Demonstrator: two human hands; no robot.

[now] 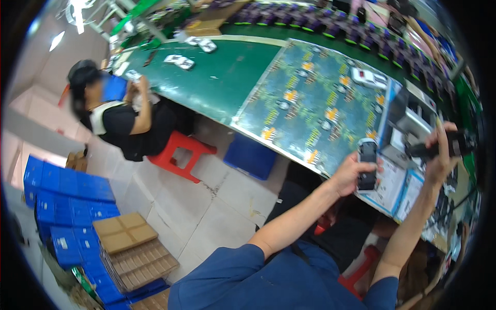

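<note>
Black toy car gripped in left hand, above patterned mat.

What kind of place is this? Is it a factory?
Probably yes, a small assembly workshop. A long green workbench carries white toy cars, the left hand holds another small car, and stacks of blue boxes stand on the floor.

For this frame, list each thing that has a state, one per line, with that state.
left hand: closed around the toy car body, held above the bench edge.
toy car body: black and white, gripped, off the bench.
right hand: closed on the black power screwdriver.
black power screwdriver: held level, tip toward the car.
white toy car: resting on the patterned mat.
red stool: standing, with a co-worker seated on it.
</note>
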